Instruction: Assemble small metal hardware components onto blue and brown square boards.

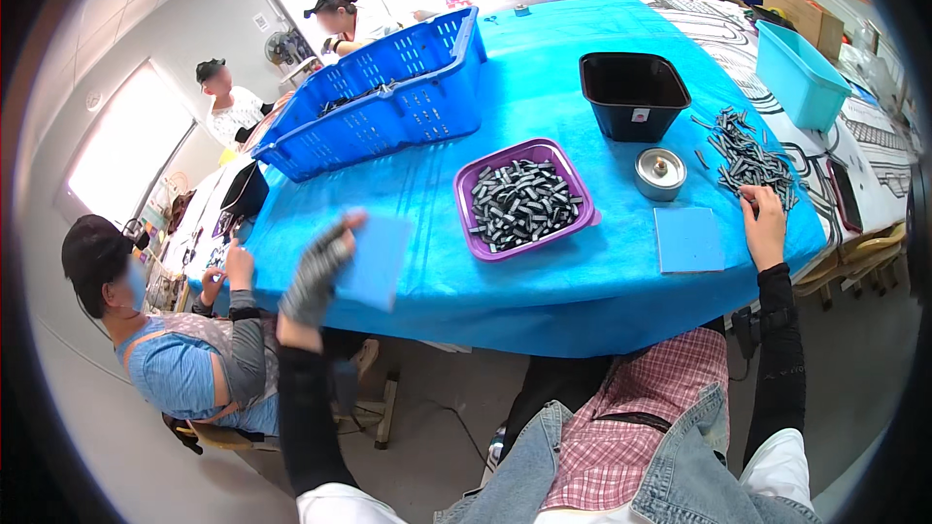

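Observation:
My left hand (320,277), in a grey striped glove with bare fingertips, is raised over the table's near left edge. It grips a flat blue square board (379,262), blurred by motion. At the right, my bare right hand (764,218) reaches onto the near edge of a loose pile of small black-and-grey strips (755,160). Its fingers are bent together, and what lies between them cannot be made out. Another blue square board (689,240) lies flat beside this hand. A purple tub (463,223) full of similar short pieces stands between my hands.
A round metal tin (660,175) sits before a black plastic bin (636,121). A large blue crate (388,121) stands at the back left, and a turquoise bin (801,78) at the far right. A phone (845,194) lies right of the pile. A co-worker (194,349) sits at my left.

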`<state>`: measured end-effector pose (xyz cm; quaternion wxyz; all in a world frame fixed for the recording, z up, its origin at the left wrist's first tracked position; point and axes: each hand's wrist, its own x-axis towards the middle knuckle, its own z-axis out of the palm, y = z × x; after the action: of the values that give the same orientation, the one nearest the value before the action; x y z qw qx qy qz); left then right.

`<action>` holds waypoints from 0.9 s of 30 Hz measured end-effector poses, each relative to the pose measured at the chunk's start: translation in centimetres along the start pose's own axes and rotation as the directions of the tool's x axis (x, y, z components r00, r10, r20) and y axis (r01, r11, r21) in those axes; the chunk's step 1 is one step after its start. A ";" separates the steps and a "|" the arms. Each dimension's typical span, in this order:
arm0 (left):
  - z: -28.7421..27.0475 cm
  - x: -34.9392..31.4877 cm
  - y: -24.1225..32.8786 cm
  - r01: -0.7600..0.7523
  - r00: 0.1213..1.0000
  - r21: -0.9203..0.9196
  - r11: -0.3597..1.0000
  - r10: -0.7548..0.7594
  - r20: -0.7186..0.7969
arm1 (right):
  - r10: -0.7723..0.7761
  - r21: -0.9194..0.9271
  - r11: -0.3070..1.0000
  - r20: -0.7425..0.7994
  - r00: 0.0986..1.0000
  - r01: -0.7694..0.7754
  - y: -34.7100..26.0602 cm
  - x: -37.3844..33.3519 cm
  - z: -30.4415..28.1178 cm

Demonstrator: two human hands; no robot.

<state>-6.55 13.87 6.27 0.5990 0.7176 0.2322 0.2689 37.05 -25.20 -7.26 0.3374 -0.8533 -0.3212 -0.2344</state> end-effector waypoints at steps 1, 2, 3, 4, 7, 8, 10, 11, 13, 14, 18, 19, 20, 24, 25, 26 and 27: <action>1.9 -2.3 -1.6 0.078 0.997 -0.122 0.989 -0.075 0.030 | 0.004 -0.011 1.000 -0.004 1.000 -0.004 0.1 0.0 -0.2; 3.9 -4.5 -3.1 0.160 0.987 -0.234 0.959 -0.149 0.064 | -0.024 -0.039 0.999 -0.033 0.999 0.023 0.4 0.0 -0.2; 6.3 -6.5 -4.3 0.137 0.990 -0.270 0.953 -0.126 0.059 | -0.056 -0.060 0.997 -0.055 0.997 0.053 0.5 0.0 0.2; 8.9 -8.0 -5.4 0.109 0.994 -0.309 0.945 -0.095 0.058 | -0.091 -0.088 0.993 -0.083 0.992 0.084 0.5 0.1 0.2; 14.7 -10.6 -8.6 0.146 0.987 -0.513 0.846 -0.090 0.134 | -0.137 -0.126 0.985 -0.134 0.981 0.120 0.2 0.1 0.0; 15.9 -10.9 -9.5 0.206 0.977 -0.598 0.775 -0.130 0.168 | -0.159 -0.126 0.982 -0.166 0.973 0.139 0.2 0.2 0.1; 17.4 -11.5 -11.0 0.290 0.952 -0.673 0.680 -0.135 0.274 | -0.135 -0.068 0.990 -0.158 0.978 0.126 0.0 0.1 0.3; 17.7 -11.6 -11.3 0.383 0.914 -0.722 0.576 -0.126 0.385 | -0.070 0.004 0.997 -0.138 0.988 0.071 0.1 0.0 0.3; 17.9 -11.6 -11.8 0.403 0.900 -0.674 0.620 -0.132 0.416 | -0.029 0.056 0.998 -0.111 0.993 0.035 0.2 0.0 0.2; 18.0 -11.5 -11.7 0.422 0.883 -0.619 0.663 -0.145 0.447 | -0.032 0.058 0.998 -0.112 0.993 0.038 0.2 0.0 0.1; 18.3 -10.9 -10.2 0.426 0.894 -0.554 0.716 -0.238 0.380 | 0.007 0.094 0.996 -0.073 0.997 0.000 0.0 -0.1 0.1; 18.5 -10.9 -10.3 0.374 0.912 -0.514 0.772 -0.206 0.354 | 0.002 0.110 0.994 -0.070 0.998 0.006 0.0 0.0 0.2; 18.4 -11.1 -10.6 0.373 0.913 -0.513 0.773 -0.206 0.353 | 0.002 0.113 0.994 -0.070 0.998 0.006 0.1 -0.1 0.2; 18.7 -11.3 -10.9 0.462 0.881 -0.635 0.619 -0.235 0.411 | -0.009 0.098 0.995 -0.039 0.999 0.013 -0.3 -0.2 0.1; 18.5 -11.1 -11.0 0.482 0.870 -0.660 0.577 -0.222 0.441 | -0.013 0.097 0.995 -0.046 0.999 0.017 -0.5 -0.2 -0.1; 18.4 -10.8 -10.8 0.501 0.858 -0.682 0.533 -0.207 0.470 | -0.014 0.100 0.995 -0.045 0.999 0.019 -0.7 -0.2 -0.2; 18.8 -10.7 -10.4 0.471 0.881 -0.692 0.546 -0.249 0.403 | -0.005 0.095 0.995 -0.040 0.999 0.009 -0.8 -0.1 -0.3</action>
<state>-2.19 -5.14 -7.71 0.9145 0.3539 0.1576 0.1166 36.34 -25.03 -6.80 0.3833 -0.8303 -0.3282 -0.2367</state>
